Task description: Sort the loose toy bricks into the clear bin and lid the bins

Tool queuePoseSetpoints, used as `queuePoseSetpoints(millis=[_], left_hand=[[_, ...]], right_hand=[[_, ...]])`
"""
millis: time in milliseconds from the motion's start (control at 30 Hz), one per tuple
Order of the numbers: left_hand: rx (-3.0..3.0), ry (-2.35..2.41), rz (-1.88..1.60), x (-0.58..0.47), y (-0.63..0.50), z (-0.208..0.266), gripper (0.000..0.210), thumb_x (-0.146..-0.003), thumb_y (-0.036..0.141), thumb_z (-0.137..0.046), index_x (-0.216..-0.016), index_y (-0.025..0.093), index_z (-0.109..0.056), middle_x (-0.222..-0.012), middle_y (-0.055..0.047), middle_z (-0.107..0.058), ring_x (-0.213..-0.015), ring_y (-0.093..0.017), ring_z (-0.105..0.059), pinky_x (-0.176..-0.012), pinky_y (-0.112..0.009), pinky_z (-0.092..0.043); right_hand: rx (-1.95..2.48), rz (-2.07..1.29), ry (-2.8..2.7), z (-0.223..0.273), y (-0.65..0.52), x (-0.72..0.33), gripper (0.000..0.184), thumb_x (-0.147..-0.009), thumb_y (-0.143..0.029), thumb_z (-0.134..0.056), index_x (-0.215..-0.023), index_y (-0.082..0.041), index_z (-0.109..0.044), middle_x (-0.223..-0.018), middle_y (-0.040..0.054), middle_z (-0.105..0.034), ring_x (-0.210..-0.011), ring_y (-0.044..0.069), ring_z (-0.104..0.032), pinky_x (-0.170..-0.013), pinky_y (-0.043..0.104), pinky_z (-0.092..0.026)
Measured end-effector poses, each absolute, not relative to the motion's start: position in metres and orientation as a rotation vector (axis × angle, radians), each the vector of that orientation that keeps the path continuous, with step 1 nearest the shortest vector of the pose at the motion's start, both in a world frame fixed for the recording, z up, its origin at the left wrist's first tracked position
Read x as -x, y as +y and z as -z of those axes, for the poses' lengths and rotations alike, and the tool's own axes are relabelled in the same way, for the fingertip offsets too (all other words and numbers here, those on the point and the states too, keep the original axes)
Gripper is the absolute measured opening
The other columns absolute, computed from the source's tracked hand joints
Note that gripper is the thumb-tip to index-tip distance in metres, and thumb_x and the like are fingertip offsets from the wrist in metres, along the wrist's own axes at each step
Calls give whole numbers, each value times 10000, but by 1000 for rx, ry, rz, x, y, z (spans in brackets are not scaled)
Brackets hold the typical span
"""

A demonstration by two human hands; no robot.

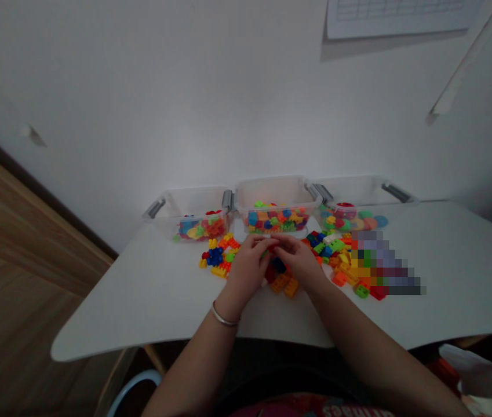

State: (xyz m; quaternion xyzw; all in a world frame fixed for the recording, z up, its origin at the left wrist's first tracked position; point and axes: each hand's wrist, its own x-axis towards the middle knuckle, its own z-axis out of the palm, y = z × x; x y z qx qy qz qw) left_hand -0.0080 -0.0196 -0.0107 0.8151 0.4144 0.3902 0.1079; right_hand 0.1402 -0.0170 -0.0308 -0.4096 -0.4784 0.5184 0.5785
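Garment lettering [352,412] cut off, illegible (wall sheet [397,17] too). Left hand [249,260], right hand [298,259] together, pinching red piece [274,245].

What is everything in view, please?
Table: one, white, centre
Bins: three, clear, table's back
Binned pieces: many, multicoloured, inside
Loose blocks: many, multicoloured, on table
Held piece: one, red, centre
Wall: one, white, behind
Paper: one, white, on wall
Wood surfaces: several, brown, left
Curved rim: one, pale blue, lower left
Crumpled thing: one, white, lower right
Garment: one, red, bottom edge
Bracelet: one, silver, left wrist
Left hand: one, at held piece
Right hand: one, on held piece
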Motion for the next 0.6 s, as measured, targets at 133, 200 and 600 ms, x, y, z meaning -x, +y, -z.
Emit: queuePoseSetpoints(millis=[133,200,600], left_hand=[[-2778,1118,-1106,13,-9,1,311,-875,118,-568,-1156,219,-654,-1093,-86,-665,-1016,-231,-606,-898,-420,-531],[-2817,1071,-1145,14,-6,2,316,-882,124,-565,-1180,204,-637,-1083,-86,-687,-1011,-229,-612,-907,-421,-529],[-2749,960,-1465,16,-10,17,274,-914,141,-507,-1113,223,-677,-1051,-76,-706,-983,-203,-622,-903,-421,-521]], right_hand=[[741,-1523,-799,27,-19,-139,276,-602,-252,-808,-868,-224,-740,-954,6,-747,-883,144,-676,-863,283,-533],[690,-1633,-696,26,-19,-137,262,-590,-233,-827,-839,-210,-749,-940,5,-748,-840,120,-678,-818,237,-545],[610,-1782,-505,24,-21,-128,118,-737,-110,-723,-837,-172,-726,-923,16,-743,-869,96,-681,-815,179,-551]])
